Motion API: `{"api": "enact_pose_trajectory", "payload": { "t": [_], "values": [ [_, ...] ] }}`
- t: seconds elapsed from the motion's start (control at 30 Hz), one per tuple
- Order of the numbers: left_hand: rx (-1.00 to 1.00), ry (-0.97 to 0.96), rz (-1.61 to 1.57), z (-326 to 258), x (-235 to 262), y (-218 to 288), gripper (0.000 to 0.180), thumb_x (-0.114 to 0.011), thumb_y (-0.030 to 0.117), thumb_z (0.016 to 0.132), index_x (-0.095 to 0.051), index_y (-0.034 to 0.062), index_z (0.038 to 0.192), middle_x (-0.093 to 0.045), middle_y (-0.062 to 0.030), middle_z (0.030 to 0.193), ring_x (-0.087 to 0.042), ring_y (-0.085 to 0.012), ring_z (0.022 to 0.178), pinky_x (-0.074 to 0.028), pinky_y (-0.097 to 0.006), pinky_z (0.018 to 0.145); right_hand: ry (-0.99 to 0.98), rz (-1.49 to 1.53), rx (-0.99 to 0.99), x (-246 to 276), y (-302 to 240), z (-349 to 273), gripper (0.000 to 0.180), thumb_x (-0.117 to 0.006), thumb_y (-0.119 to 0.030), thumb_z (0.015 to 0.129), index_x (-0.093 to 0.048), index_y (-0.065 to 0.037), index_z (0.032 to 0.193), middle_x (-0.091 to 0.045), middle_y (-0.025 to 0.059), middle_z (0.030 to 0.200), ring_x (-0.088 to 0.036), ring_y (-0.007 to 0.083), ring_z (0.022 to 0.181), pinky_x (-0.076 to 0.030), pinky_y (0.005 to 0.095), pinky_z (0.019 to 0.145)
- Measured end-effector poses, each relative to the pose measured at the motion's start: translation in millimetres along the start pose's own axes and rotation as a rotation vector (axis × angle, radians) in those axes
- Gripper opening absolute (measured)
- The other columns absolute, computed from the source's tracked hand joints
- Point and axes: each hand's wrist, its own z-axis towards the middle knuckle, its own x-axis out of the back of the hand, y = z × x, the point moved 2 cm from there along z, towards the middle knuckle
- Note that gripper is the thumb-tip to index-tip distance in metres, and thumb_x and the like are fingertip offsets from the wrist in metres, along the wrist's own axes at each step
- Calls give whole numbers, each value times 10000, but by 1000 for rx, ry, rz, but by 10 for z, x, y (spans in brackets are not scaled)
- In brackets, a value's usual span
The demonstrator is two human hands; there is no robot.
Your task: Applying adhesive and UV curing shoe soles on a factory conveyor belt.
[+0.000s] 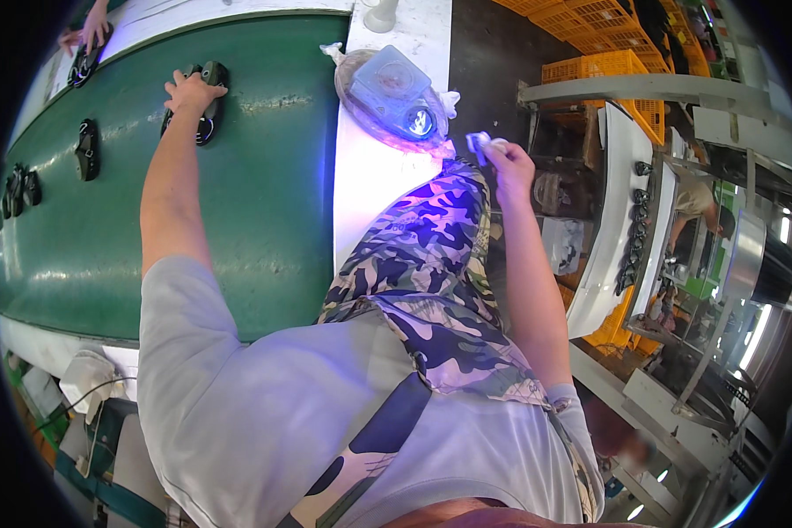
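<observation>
My left hand (194,93) reaches across the green belt and grips a pair of black shoes (209,113), its fingers spread over their tops. Part of the pair is hidden beneath the hand and wrist. My right hand (512,169) is raised beyond the right side of the white ledge, fingers pinched around a small whitish wad (479,147) that looks like cloth or tissue. Left of that hand, on the ledge, sits a bluish translucent box with a lit lamp (394,88), resting on a plastic-wrapped round base.
More black shoes (87,150) lie farther left on the green belt (264,202). Another person's hands (94,28) handle a dark shoe at the far left. Yellow crates (594,69) and a rack with dark shoes (638,220) stand to the right, near a metal frame.
</observation>
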Motion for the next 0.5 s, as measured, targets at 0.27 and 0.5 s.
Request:
{"api": "enact_pose_trajectory", "payload": {
  "t": [0.27,0.5],
  "values": [
    [-450,129,162,-481,65,130,496,-827,248,685,-708,137,1154,-224,-105,1625,-212,-387,1481,-296,-636,1121,-135,-753,481,-787,-150,148,163,-814,-173,706,-728,-97,822,-676,85,822,-669,259,769,-526,364,725],
    [-1222,-319,93,-1521,-392,-155,427,-809,57,620,-707,79,1033,-288,-180,1589,-243,-408,1480,-290,-509,1188,-298,-1051,771,-1076,-263,145,69,-735,-155,758,-730,-128,821,-672,64,841,-635,272,860,-469,414,753]
  ]
}}
